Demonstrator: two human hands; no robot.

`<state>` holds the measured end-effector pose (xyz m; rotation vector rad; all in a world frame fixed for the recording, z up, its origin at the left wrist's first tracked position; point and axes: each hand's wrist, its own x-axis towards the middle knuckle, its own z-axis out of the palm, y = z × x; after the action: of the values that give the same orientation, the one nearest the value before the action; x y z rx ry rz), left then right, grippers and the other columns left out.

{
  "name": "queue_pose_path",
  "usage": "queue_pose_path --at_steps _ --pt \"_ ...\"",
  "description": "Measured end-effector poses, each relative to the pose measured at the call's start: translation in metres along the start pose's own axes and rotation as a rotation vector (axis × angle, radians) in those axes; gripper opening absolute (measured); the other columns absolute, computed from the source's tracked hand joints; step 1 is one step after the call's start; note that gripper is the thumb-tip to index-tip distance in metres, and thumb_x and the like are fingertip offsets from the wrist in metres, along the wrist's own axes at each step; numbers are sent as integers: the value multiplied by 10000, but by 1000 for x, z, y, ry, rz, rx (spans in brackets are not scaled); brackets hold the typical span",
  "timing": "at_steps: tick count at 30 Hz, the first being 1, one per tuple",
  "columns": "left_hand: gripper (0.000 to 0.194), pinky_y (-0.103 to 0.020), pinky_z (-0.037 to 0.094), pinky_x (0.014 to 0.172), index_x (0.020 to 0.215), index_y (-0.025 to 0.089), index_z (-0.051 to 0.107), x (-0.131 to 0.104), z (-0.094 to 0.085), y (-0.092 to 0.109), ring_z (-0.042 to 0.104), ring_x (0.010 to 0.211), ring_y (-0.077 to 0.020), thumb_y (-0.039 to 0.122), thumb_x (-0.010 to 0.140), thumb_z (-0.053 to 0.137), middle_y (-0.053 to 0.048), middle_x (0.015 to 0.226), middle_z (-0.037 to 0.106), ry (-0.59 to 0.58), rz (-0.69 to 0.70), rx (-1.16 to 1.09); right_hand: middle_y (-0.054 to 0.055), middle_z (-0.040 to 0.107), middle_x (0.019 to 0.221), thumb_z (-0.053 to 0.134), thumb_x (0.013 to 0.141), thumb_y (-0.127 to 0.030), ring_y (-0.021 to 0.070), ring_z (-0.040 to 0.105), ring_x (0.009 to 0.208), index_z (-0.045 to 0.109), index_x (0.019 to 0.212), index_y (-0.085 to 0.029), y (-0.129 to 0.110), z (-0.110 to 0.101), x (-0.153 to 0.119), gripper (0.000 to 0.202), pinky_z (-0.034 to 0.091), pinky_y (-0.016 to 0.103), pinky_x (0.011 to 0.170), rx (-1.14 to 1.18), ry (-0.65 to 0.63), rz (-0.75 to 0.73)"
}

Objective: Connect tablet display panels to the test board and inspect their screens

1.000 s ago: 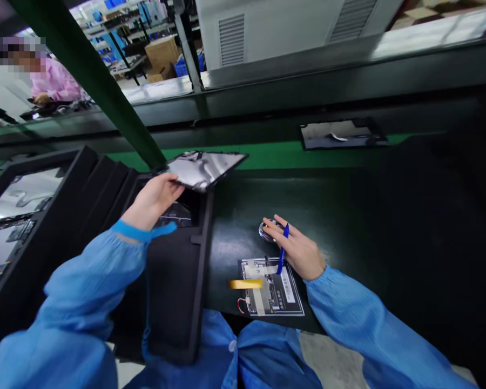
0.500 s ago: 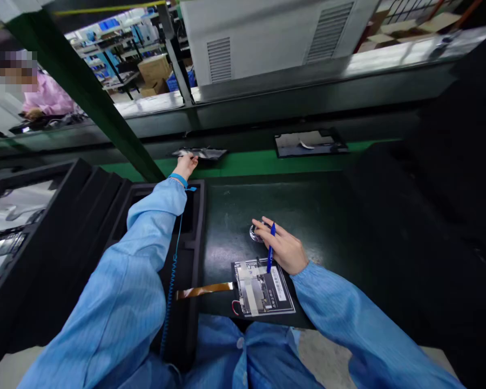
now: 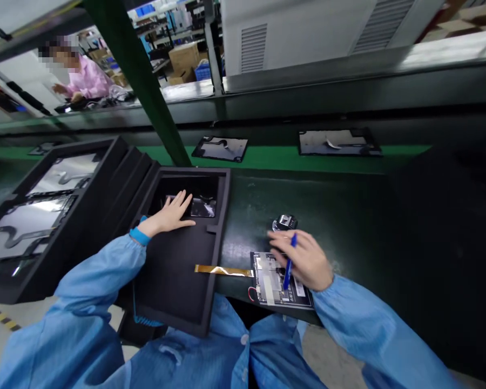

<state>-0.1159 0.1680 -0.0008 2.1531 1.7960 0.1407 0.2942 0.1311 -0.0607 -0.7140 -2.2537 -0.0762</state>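
Note:
My left hand (image 3: 172, 213) lies with fingers spread over the upper recess of a black foam tray (image 3: 166, 265), at a dark glossy panel (image 3: 203, 206); whether it presses on the panel I cannot tell. A blue pen (image 3: 289, 265) is held between the fingers of my right hand (image 3: 303, 256). Below that hand sits an opened tablet assembly (image 3: 269, 281) with a circuit board, pale tape and a red wire. From its left side an orange flat ribbon cable (image 3: 224, 270) reaches over the tray's edge. A small shiny metal-and-black object (image 3: 285, 222) stands just beyond my right fingers.
Tilted foam trays with tablet panels (image 3: 60, 175) stack up at left. Two more panels, a left one (image 3: 221, 148) and a right one (image 3: 340, 142), lie on the green ledge. A green post (image 3: 140, 81) rises behind the tray. Large black shapes stand at right. A person in pink (image 3: 89, 78) sits beyond.
My left hand has come back from the panel on the ledge to the foam tray, which now shows more fully. That panel lies flat on the ledge. My right hand keeps the pen.

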Motion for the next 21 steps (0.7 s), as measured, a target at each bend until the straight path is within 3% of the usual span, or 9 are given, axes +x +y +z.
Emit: queue_pose_path --at_steps 2,4,8,10,12,15,18,20,21 --pt "854 -706 152 1200 1540 79 406 -7 15 -8 179 1560 -428 616 898 575 -291 1652 252 61 44 110 97 764 1041 673 963 -329 235 698 967 655 1169 -201 -20 5 3 243 539 392 917 146 -185 -7" --pt "698 -683 134 1223 1507 87 466 -7 21 -16 234 1553 -402 509 958 548 -281 1625 339 132 106 197 110 734 967 758 887 -412 259 672 910 648 1238 -176 -37 13 6 437 544 392 838 253 -375 21" --pt "416 -575 346 1206 1319 126 669 -1 21 -26 514 1414 -354 331 993 510 -231 1453 599 243 237 285 75 724 946 733 886 -216 217 673 843 616 1312 -177 -49 25 15 443 524 331 785 477 -548 146" --pt "385 -518 440 1158 1264 142 707 2 21 -27 592 1345 -317 257 1009 443 -202 1391 658 319 283 299 40 722 924 692 921 -240 165 670 774 637 1262 -197 -44 25 20 348 509 276 742 675 -547 268" --pt "394 -485 489 1119 1231 159 723 6 21 -26 642 1288 -287 192 1004 403 -179 1345 694 410 312 306 15 700 858 719 912 -383 128 630 671 673 1163 -196 -38 23 24 316 485 246 666 864 -522 393" --pt "392 -457 557 1007 1166 171 739 10 19 -23 706 1175 -272 142 982 394 -165 1255 744 558 319 302 -21 621 685 760 854 -525 102 547 540 681 1034 -176 -30 16 28 401 449 241 569 1113 -503 573" --pt "352 -478 557 918 1066 184 733 6 12 -23 745 1016 -271 158 975 394 -145 1086 791 709 284 286 -11 635 719 809 806 -528 100 574 510 640 1053 -177 -28 10 30 461 470 244 530 1358 -451 745" --pt "283 -508 526 925 1013 181 700 -1 3 -22 738 940 -275 224 972 423 -138 975 784 870 218 258 16 671 795 820 800 -515 120 636 562 617 1103 -185 -27 8 31 491 524 265 570 1447 -365 818" --pt "255 -519 509 944 1014 177 676 -5 -4 -21 728 950 -284 294 967 454 -141 959 767 1016 168 230 17 677 799 818 807 -508 129 655 589 610 1122 -190 -27 7 32 493 543 274 598 1466 -317 841"
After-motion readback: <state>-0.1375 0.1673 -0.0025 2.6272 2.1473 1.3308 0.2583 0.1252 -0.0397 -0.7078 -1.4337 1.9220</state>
